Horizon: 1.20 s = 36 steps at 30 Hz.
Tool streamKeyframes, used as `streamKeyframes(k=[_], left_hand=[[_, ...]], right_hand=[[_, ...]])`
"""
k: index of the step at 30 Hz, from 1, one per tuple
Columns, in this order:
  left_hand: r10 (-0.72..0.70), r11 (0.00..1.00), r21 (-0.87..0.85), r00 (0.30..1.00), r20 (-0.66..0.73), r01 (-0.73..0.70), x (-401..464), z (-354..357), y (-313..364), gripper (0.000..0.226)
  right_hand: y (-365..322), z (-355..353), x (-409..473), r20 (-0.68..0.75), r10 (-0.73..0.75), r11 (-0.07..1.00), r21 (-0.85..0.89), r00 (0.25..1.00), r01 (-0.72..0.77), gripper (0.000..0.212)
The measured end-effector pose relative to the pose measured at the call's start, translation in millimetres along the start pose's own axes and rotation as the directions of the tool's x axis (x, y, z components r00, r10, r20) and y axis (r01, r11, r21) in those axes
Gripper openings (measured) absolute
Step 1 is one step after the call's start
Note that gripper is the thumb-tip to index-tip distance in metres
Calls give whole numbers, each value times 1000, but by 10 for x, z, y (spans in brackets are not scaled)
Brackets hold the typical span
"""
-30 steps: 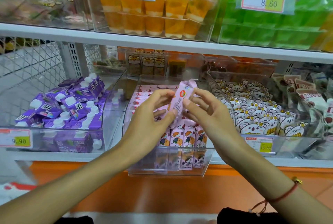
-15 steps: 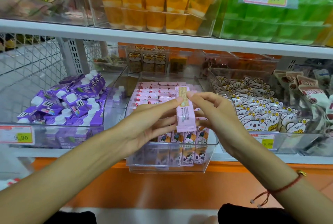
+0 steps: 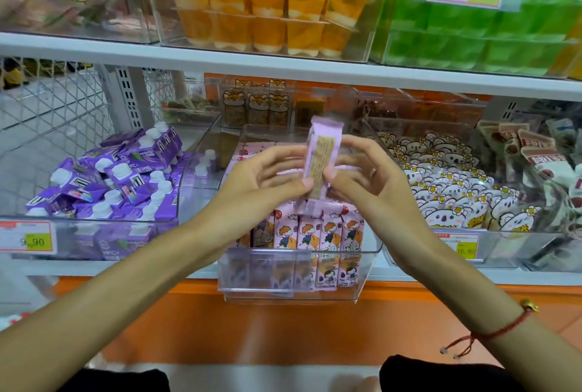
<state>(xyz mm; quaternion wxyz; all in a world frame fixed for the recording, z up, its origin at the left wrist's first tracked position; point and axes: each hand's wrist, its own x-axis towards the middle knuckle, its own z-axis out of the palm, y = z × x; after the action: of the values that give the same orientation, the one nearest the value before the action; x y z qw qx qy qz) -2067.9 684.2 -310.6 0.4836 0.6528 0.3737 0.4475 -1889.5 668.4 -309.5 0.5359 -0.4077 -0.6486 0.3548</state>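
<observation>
The left hand and the right hand hold a pink wafer packet upright between them; thumb and fingertips of each hand pinch its lower edges, the other fingers loosely spread; the packet hangs just above the matching packets standing in the clear bin, between purple cartons and koala pouches.

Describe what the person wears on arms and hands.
No sleeves or gloves in view. The left hand wears nothing visible. The right hand has a thin ring on one finger. A red string bracelet sits on the right wrist, with a small gold bead and two loose ends tipped with tiny pale beads.
</observation>
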Motion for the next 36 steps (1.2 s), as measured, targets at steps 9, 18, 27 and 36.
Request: streamKeyframes(k=[9, 18, 27, 36], left_hand=[[67, 998, -4, 998, -20, -67, -4, -18, -54, 48], [-69, 919, -389, 998, -8, 60, 14, -6, -76, 44], [211, 977, 51, 963, -165, -206, -14, -29, -42, 53], [355, 906, 324, 906, -232, -272, 18, -81, -50, 36]], right_hand=[[4, 12, -20, 89, -143, 986, -71, 986, 150, 34], [-23, 69, -38, 43, -198, 951, -236, 979, 202, 39], [23, -83, 45, -171, 37, 994, 110, 985, -19, 46], [85, -206, 55, -296, -76, 969, -246, 952, 1, 37]])
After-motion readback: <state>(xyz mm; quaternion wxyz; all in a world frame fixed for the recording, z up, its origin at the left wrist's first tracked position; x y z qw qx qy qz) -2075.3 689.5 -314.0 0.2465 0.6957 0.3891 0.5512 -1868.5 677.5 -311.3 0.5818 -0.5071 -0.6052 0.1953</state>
